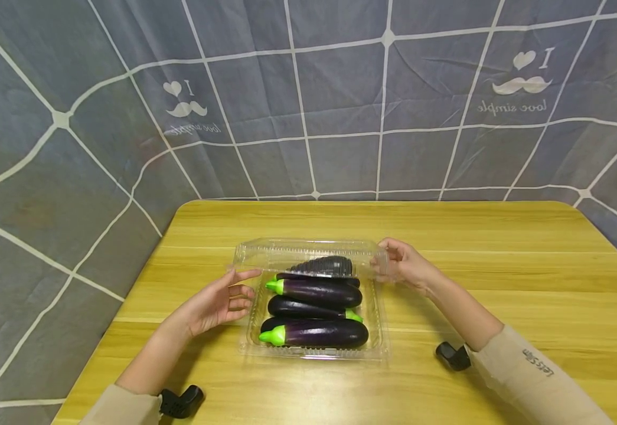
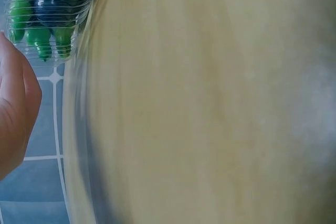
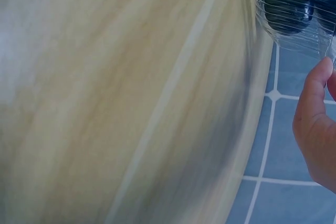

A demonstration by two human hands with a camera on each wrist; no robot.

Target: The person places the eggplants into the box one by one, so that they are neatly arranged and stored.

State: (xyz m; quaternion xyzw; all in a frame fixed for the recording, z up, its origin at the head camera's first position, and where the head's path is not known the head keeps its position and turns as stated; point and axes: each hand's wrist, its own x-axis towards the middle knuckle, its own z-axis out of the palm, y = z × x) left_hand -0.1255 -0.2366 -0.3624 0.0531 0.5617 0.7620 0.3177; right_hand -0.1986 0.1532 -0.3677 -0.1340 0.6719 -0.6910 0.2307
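Several dark purple eggplants (image 1: pixel 324 333) with bright green stems lie crosswise in a clear plastic clamshell container (image 1: pixel 382 330). Its hinged lid (image 1: pixel 265 254) stands raised at the back, and a dark eggplant shape (image 1: pixel 329 265) shows through it. At the lid's right edge, my right hand (image 1: pixel 406 265) pinches the plastic between thumb and fingers. My left hand (image 1: pixel 220 304) is at the container's left side, thumb reaching toward the lid's lower left corner and fingers loosely bent by the rim; contact is unclear. Both wrist views catch only part of each hand, beside the clear plastic.
The container stands on a wood-grain table (image 1: pixel 499 265). A grey curtain (image 1: pixel 340 118) with white lines and mirrored lettering hangs behind it and at the sides. Black devices are strapped at the left wrist (image 1: pixel 183 402) and the right wrist (image 1: pixel 453 356).
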